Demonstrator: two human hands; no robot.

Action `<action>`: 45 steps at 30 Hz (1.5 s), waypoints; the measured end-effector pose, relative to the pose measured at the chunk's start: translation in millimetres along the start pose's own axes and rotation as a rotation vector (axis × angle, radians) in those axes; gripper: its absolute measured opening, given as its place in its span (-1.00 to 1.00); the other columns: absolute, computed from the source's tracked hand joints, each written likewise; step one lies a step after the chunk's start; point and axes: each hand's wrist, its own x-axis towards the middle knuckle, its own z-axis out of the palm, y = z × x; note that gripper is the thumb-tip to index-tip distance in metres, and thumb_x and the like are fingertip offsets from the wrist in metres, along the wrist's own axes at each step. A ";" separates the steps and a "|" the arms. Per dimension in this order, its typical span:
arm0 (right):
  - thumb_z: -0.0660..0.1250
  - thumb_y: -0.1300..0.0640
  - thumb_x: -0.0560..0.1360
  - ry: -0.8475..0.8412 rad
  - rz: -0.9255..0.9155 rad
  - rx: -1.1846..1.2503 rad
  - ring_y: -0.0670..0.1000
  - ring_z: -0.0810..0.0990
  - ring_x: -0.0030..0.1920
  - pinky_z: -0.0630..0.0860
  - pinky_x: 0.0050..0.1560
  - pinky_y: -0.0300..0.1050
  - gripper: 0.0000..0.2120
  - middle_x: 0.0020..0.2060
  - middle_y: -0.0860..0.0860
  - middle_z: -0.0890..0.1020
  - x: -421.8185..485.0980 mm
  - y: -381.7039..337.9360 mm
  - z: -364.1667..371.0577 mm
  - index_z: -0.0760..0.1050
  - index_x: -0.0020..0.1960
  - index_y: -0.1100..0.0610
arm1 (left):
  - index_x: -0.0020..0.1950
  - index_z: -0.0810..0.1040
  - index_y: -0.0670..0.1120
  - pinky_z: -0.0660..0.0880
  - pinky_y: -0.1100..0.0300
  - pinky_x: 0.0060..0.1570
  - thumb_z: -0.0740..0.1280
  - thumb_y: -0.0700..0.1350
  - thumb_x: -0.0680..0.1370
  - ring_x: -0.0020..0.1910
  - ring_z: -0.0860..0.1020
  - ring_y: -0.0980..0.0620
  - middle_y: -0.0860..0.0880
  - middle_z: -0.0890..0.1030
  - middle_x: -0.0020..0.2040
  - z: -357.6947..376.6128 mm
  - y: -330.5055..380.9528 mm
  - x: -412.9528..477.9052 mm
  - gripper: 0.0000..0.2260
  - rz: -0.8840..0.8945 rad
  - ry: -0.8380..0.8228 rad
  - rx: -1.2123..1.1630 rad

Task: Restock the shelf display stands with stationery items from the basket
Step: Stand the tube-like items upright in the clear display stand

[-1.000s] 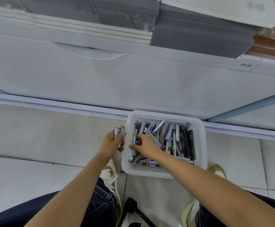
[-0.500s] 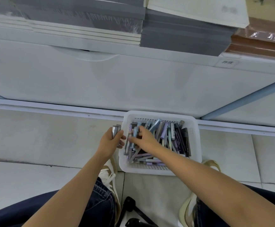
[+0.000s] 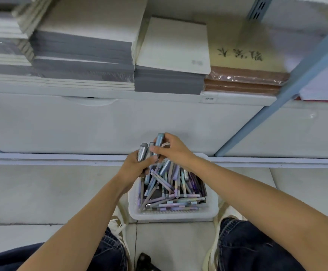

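Just above the basket's (image 3: pixel 171 215) far rim, the left hand (image 3: pixel 137 167) curled its fingers round a few pens (image 3: pixel 143 152) while the right hand (image 3: pixel 173 151) pinched a blue pen (image 3: pixel 159 140) against them. Light, stiff, probably slick barrels, best gripped mid-length and bunched tight.

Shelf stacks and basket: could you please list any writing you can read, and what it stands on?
Nothing reads clearly.
On the tan book cover: brush characters, too blurred.
On the cream notebook cover: small mark, blurred.
On the shelf-edge label: too small.
On the pens in the basket: print too small.
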 end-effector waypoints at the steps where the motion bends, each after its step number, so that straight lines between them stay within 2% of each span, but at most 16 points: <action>1: 0.47 0.14 0.46 0.022 -0.031 -0.008 0.05 0.59 -0.12 0.62 -0.20 -0.09 -0.58 0.02 0.17 0.54 -3.8 -9.4 -3.7 0.40 0.22 0.26 | -0.12 0.48 -0.15 0.25 0.28 -0.48 0.40 -0.14 0.54 -0.50 0.35 0.09 0.00 0.41 -0.44 3.6 9.3 -2.1 -0.86 0.021 0.003 -0.011; 4: 0.44 0.17 0.48 0.048 -0.132 0.016 0.03 0.59 -0.24 0.60 -0.31 -0.13 -0.54 -0.01 0.18 0.49 -15.6 -41.1 -17.9 0.33 0.30 0.19 | -0.08 0.48 -0.19 0.24 0.28 -0.50 0.40 -0.11 0.53 -0.51 0.32 0.08 0.01 0.42 -0.49 14.7 39.4 -11.1 -0.82 0.090 0.013 -0.054; 7: 0.30 0.16 0.58 0.015 -0.229 0.062 0.01 0.61 -0.30 0.58 -0.31 -0.15 -0.75 -0.11 0.17 0.55 -26.5 -71.6 -36.9 0.40 0.22 0.20 | 0.07 0.54 -0.29 0.28 0.31 -0.50 0.38 -0.10 0.54 -0.51 0.34 0.10 0.01 0.55 -0.44 20.5 68.6 -17.3 -0.74 0.169 0.038 -0.034; 11: 0.31 0.23 0.57 0.055 -0.321 0.047 -0.05 0.60 -0.28 0.56 -0.27 -0.20 -0.89 -0.21 0.07 0.61 -45.3 -109.9 -64.0 0.51 0.09 0.20 | 0.11 0.55 -0.16 0.33 0.31 -0.50 0.39 -0.10 0.54 -0.50 0.38 0.10 -0.11 0.70 -0.14 32.0 107.9 -31.1 -0.80 0.269 0.018 0.017; 13: 0.35 0.22 0.54 0.067 -0.368 0.055 -0.05 0.61 -0.29 0.56 -0.24 -0.19 -0.93 -0.23 0.05 0.63 -60.5 -132.9 -74.5 0.51 0.02 0.18 | 0.14 0.53 -0.13 0.34 0.30 -0.50 0.40 -0.07 0.54 -0.49 0.40 0.09 -0.11 0.71 -0.08 38.0 128.8 -41.5 -0.77 0.316 0.002 0.031; 16: 0.41 0.22 0.50 0.097 -0.436 0.095 -0.03 0.61 -0.32 0.57 -0.23 -0.17 -0.86 -0.24 0.07 0.64 -81.1 -166.9 -85.1 0.47 -0.02 0.20 | 0.19 0.51 -0.10 0.35 0.30 -0.49 0.42 -0.05 0.53 -0.48 0.42 0.10 -0.07 0.71 -0.03 46.4 160.1 -54.1 -0.72 0.369 -0.017 0.035; 18: 0.42 0.23 0.49 0.121 -0.478 0.123 -0.03 0.60 -0.35 0.56 -0.28 -0.20 -0.82 -0.25 0.09 0.63 -93.9 -185.6 -88.0 0.42 -0.03 0.22 | 0.19 0.50 -0.12 0.36 0.30 -0.49 0.42 -0.08 0.53 -0.49 0.41 0.11 -0.06 0.71 -0.04 53.1 178.1 -60.0 -0.72 0.389 0.025 0.017; 21: 0.40 0.24 0.51 0.157 -0.539 0.165 -0.05 0.59 -0.38 0.54 -0.35 -0.24 -0.79 -0.26 0.10 0.61 -112.3 -209.6 -92.2 0.42 0.06 0.25 | 0.18 0.48 -0.16 0.36 0.30 -0.49 0.40 -0.10 0.54 -0.50 0.38 0.11 -0.11 0.71 -0.07 64.8 202.7 -69.4 -0.73 0.420 0.054 -0.023; 24: 0.30 0.22 0.58 0.125 -0.602 0.183 -0.01 0.59 -0.29 0.57 -0.25 -0.18 -0.76 -0.15 0.09 0.60 -129.1 -229.9 -101.0 0.46 0.23 0.22 | 0.22 0.47 -0.17 0.34 0.28 -0.49 0.38 -0.09 0.55 -0.50 0.36 0.08 -0.15 0.70 -0.07 75.0 227.1 -80.4 -0.71 0.458 -0.001 -0.060; 27: 0.21 0.25 0.62 0.097 -0.660 0.131 -0.02 0.57 -0.25 0.56 -0.18 -0.17 -0.73 -0.16 0.09 0.58 -142.9 -243.8 -111.7 0.50 0.30 0.17 | 0.25 0.43 -0.25 0.32 0.27 -0.49 0.38 -0.09 0.55 -0.51 0.33 0.06 -0.20 0.68 -0.02 82.5 246.0 -88.8 -0.64 0.450 -0.076 -0.086; 30: 0.24 0.25 0.60 0.132 -0.711 0.104 -0.07 0.57 -0.25 0.57 -0.17 -0.22 -0.80 -0.17 0.02 0.60 -152.4 -255.3 -119.2 0.53 0.20 0.21 | 0.22 0.47 -0.27 0.34 0.30 -0.52 0.38 -0.06 0.54 -0.53 0.34 0.07 -0.16 0.69 -0.03 89.4 259.2 -94.0 -0.64 0.428 -0.137 -0.105; 34: 0.31 0.26 0.56 0.238 -0.732 0.122 -0.09 0.61 -0.23 0.58 -0.19 -0.24 -0.91 -0.15 0.05 0.63 -158.1 -269.1 -129.2 0.53 0.06 0.21 | 0.17 0.52 -0.21 0.37 0.27 -0.51 0.37 -0.07 0.54 -0.50 0.40 0.08 -0.14 0.70 -0.01 99.4 272.6 -95.6 -0.72 0.486 -0.177 -0.107; 37: 0.33 0.25 0.55 0.208 -0.758 0.116 -0.05 0.63 -0.22 0.59 -0.18 -0.22 -0.84 -0.17 0.03 0.68 -161.4 -274.9 -139.1 0.51 0.13 0.18 | 0.18 0.53 -0.21 0.38 0.29 -0.51 0.38 -0.09 0.55 -0.51 0.40 0.09 -0.14 0.70 -0.04 106.9 282.7 -93.7 -0.73 0.503 -0.175 -0.085; 40: 0.35 0.21 0.54 0.185 -0.804 -0.016 -0.06 0.64 -0.15 0.58 -0.12 -0.22 -0.77 -0.17 -0.01 0.67 -164.6 -280.1 -151.7 0.55 0.19 0.12 | 0.18 0.52 -0.18 0.40 0.28 -0.50 0.38 -0.11 0.55 -0.50 0.41 0.08 -0.13 0.70 -0.05 114.7 293.5 -91.5 -0.75 0.533 -0.178 -0.028; 42: 0.37 0.22 0.53 0.252 -0.844 -0.034 -0.04 0.65 -0.15 0.59 -0.12 -0.21 -0.84 -0.17 -0.03 0.68 -165.0 -287.0 -161.9 0.59 0.10 0.12 | 0.14 0.51 -0.20 0.41 0.26 -0.48 0.41 -0.09 0.53 -0.49 0.44 0.07 -0.12 0.69 -0.13 118.7 301.9 -89.4 -0.73 0.547 -0.151 -0.029; 45: 0.38 0.24 0.52 0.452 -0.871 0.015 -0.02 0.65 -0.21 0.60 -0.17 -0.21 -0.91 -0.17 0.06 0.66 -161.9 -302.4 -183.5 0.56 0.03 0.17 | 0.13 0.50 -0.22 0.41 0.26 -0.47 0.42 -0.05 0.52 -0.47 0.47 0.06 -0.03 0.67 -0.18 121.2 316.6 -82.3 -0.69 0.575 -0.093 -0.019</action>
